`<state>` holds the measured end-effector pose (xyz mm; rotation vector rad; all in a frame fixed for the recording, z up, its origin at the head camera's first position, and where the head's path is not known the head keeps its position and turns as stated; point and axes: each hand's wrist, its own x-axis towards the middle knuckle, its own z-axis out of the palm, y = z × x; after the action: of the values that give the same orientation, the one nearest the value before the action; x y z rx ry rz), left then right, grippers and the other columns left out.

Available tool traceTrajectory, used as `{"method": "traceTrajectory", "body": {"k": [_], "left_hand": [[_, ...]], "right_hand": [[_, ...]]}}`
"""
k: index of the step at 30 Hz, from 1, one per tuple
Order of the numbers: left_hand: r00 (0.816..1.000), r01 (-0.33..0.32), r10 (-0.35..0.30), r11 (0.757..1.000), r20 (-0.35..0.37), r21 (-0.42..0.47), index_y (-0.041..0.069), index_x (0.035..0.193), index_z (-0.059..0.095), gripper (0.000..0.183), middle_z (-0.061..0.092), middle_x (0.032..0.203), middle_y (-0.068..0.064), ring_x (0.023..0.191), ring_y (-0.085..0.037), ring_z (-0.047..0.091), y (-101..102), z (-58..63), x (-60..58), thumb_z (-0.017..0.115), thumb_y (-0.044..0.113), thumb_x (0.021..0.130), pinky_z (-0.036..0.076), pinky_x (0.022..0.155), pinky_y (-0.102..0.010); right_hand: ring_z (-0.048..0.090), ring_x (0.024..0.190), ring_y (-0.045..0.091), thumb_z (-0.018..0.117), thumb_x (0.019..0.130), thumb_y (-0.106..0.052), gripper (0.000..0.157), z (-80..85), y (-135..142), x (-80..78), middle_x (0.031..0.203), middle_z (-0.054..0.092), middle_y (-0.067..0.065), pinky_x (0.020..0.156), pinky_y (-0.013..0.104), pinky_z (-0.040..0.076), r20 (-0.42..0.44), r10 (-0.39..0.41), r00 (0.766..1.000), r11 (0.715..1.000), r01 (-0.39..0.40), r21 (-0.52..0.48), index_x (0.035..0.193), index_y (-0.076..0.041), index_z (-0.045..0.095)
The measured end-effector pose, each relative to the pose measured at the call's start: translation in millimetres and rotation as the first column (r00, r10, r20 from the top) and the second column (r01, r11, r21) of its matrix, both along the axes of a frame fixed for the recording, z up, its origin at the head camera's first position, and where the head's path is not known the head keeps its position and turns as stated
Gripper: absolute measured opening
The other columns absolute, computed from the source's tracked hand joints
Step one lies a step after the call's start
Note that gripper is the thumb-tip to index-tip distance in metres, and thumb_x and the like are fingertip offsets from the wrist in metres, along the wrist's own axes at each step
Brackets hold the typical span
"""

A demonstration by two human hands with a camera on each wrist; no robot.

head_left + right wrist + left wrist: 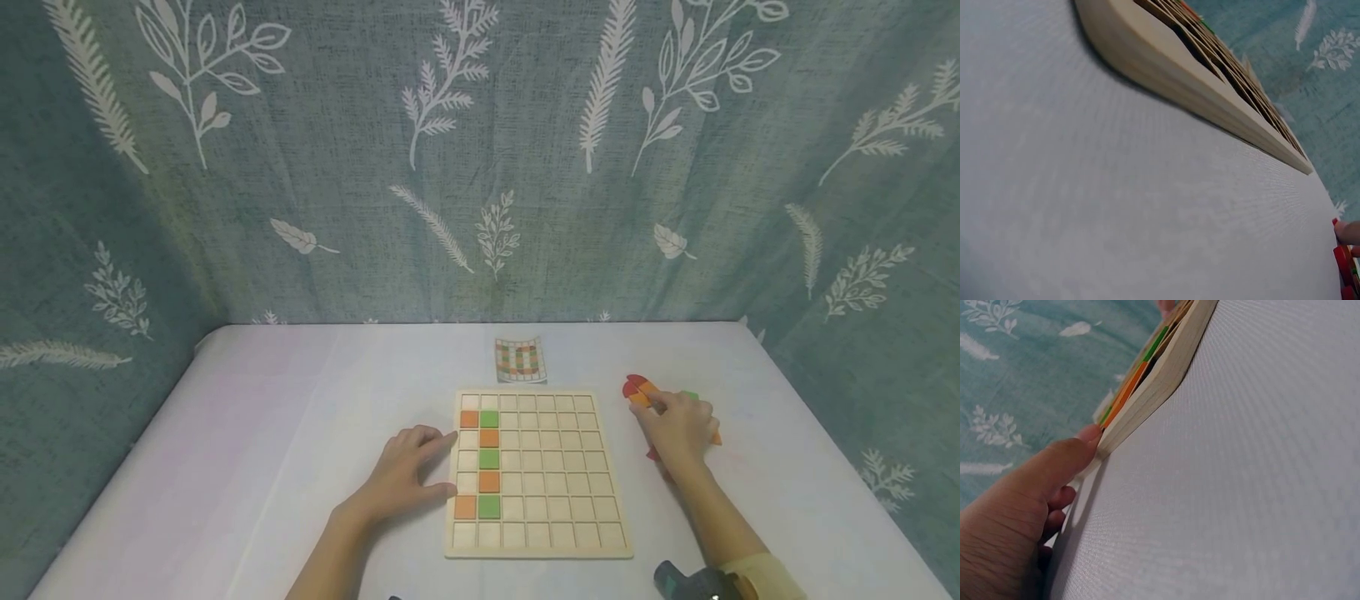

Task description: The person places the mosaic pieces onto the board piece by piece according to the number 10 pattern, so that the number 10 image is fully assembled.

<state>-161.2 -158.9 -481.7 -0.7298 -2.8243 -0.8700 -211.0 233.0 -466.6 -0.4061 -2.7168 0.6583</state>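
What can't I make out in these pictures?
Head view: how many coloured pieces there are; the right hand covers some.
Head view: exact pattern on the printed card; too small.
Left wrist view: the top of the board; the low angle mostly hides it.
Right wrist view: most of the right hand; cut off by the right edge.

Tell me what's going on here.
A person's left hand touches the left edge of a square, pale wooden grid board. Their right hand is at a cluster of red, orange and green pieces to the board's right; whether it grips one is unclear. Seven square orange and green tiles sit in the board's two leftmost columns. A small printed card is beyond it.
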Motion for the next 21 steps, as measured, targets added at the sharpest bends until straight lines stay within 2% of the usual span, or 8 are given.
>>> {"method": "traceTrajectory", "body": {"k": [7,13,18,21], "left_hand": [[1.000,0.015,-0.015,1.000,-0.028,0.003,0.015,0.133,0.056,0.067,0.052,0.111,0.004,0.102,-0.013,0.044,1,-0.3,0.5,0.072,0.045,0.074,0.036,0.089,-0.037],[1.000,0.014,-0.014,1.000,-0.020,0.002,0.014,0.133,0.056,0.068,0.052,0.111,0.003,0.102,-0.015,0.044,1,0.8,0.1,0.072,0.045,0.074,0.036,0.089,-0.038],[1.000,0.000,0.000,1.000,0.003,-0.010,0.016,0.133,0.056,0.068,0.052,0.112,0.003,0.103,-0.014,0.044,2,1.1,-0.2,0.072,0.047,0.075,0.036,0.089,-0.038],[1.000,0.000,0.000,1.000,-0.001,-0.015,0.015,0.133,0.056,0.068,0.052,0.112,0.003,0.103,-0.015,0.045,2,1.0,-0.1,0.071,0.048,0.075,0.036,0.089,-0.038]], "right_hand": [[0.042,0.102,0.042,0.067,0.086,-0.032,0.041,-0.5,2,-0.1,0.103,0.059,0.023,0.084,0.057,0.025,0.029,-0.004,1.000,1.000,0.004,0.014,0.111,0.001,0.064],[0.041,0.101,0.044,0.062,0.089,-0.031,0.041,1.1,1,2.3,0.106,0.058,0.026,0.083,0.056,0.026,0.057,0.056,0.997,0.995,-0.061,0.074,0.110,0.004,0.064],[0.039,0.105,0.045,0.060,0.091,-0.028,0.039,1.5,-4,7.6,0.113,0.056,0.026,0.088,0.057,0.024,0.089,0.092,0.992,0.991,-0.100,0.094,0.113,0.004,0.061],[0.038,0.107,0.044,0.061,0.091,-0.027,0.038,2.3,-8,11.9,0.114,0.055,0.025,0.089,0.056,0.023,0.076,0.112,0.991,0.989,-0.118,0.088,0.113,0.003,0.060]]}}
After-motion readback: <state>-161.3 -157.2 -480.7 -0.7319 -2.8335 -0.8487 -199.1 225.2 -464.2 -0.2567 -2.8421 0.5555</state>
